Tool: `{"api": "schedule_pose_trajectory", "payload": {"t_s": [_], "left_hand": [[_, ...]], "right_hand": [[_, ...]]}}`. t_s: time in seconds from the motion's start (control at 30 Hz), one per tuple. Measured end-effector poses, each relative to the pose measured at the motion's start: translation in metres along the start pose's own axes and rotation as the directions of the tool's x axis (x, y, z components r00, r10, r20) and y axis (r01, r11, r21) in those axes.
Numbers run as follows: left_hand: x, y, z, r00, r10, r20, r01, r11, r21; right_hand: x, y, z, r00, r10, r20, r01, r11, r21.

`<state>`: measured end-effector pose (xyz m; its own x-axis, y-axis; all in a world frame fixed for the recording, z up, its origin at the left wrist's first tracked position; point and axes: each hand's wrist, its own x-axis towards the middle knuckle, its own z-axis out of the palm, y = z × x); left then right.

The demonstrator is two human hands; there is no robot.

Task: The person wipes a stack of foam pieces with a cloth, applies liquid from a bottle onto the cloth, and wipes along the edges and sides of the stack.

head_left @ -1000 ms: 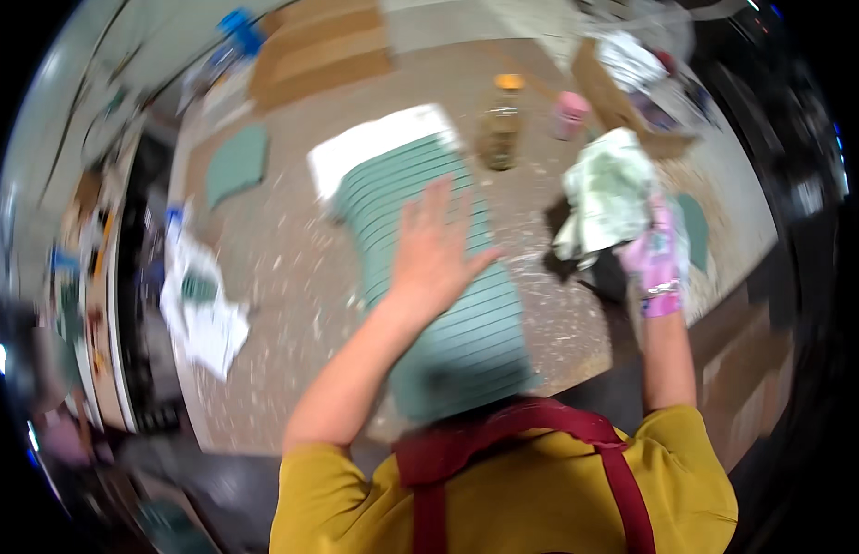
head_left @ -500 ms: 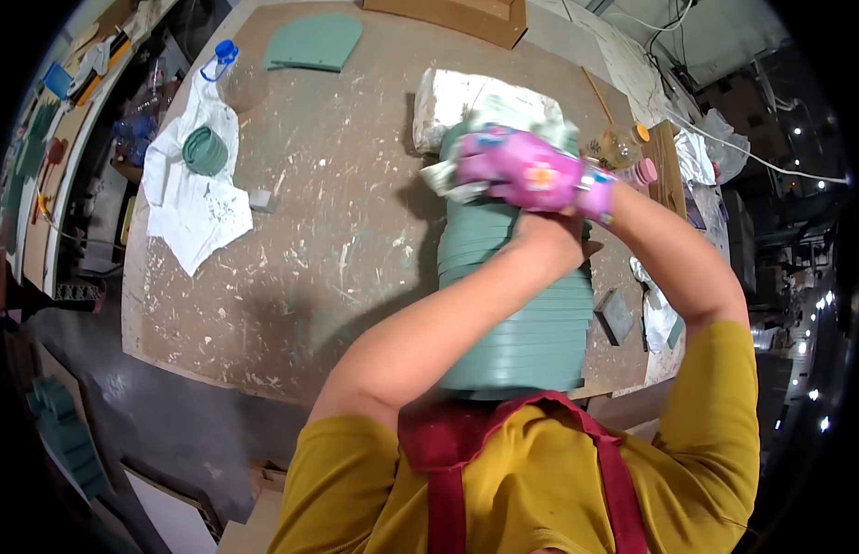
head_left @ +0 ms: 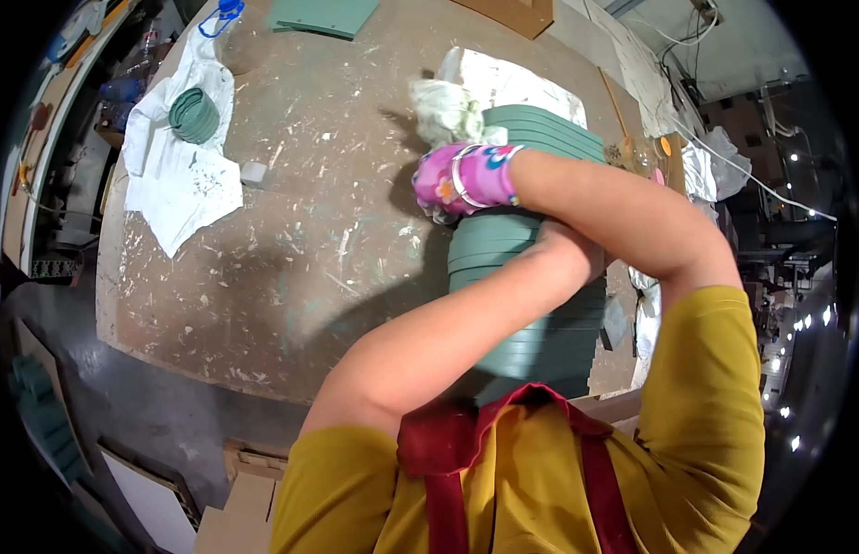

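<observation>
A tall stack of green boards with a rounded far end (head_left: 531, 355) stands in front of me. My right hand (head_left: 466, 180), in a pink flowered glove, reaches across to the stack's left side. It is closed on a pale, green-stained rag (head_left: 445, 109), which bunches out beyond the glove; the fingertips are hidden. My bare left hand (head_left: 572, 251) rests on the stack, below my right forearm. Its fingers are out of sight behind that forearm and the stack's edge.
A white block-like bundle (head_left: 512, 81) lies behind the stack. At left, a white cloth (head_left: 185, 189) holds a round green container (head_left: 194, 115), with a small grey block (head_left: 254, 174) beside it. A green board (head_left: 328, 14) lies far back. A grey block (head_left: 616, 323) sits right of the stack.
My gloved right hand has swept the rag leftward from the stack's top to its left side. My left hand stays on the stack. The view has shifted slightly.
</observation>
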<state>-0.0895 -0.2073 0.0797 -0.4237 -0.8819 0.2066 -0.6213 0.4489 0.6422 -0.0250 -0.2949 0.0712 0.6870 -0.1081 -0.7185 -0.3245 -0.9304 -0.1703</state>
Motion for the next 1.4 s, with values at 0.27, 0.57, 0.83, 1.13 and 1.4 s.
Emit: {"api": "schedule_pose_trajectory", "payload": {"t_s": [0.27,0.57,0.83,1.13,1.4], "left_hand": [[-0.002,0.007,-0.018,0.976,-0.105,0.190,0.099,0.994,0.041],[0.008,0.016,-0.036,0.992,0.015,0.127,-0.060,0.932,0.359],[0.038,0.002,-0.033,0.944,-0.130,0.302,0.054,0.967,0.247],[0.034,0.001,-0.029,0.995,-0.078,0.069,0.041,0.900,0.434],[0.042,-0.019,-0.003,0.989,0.061,-0.138,-0.045,0.993,0.112]], "right_hand": [[-0.051,0.009,-0.008,0.917,0.392,-0.077,-0.142,0.500,0.854],[-0.134,0.097,-0.070,0.653,0.459,-0.602,0.115,0.726,0.678],[-0.079,0.042,-0.018,0.765,-0.242,-0.597,0.240,0.967,-0.085],[-0.066,0.044,-0.070,0.964,0.249,-0.087,-0.231,0.956,0.180],[-0.008,0.030,-0.022,0.904,0.054,-0.423,-0.006,0.994,0.113]]}}
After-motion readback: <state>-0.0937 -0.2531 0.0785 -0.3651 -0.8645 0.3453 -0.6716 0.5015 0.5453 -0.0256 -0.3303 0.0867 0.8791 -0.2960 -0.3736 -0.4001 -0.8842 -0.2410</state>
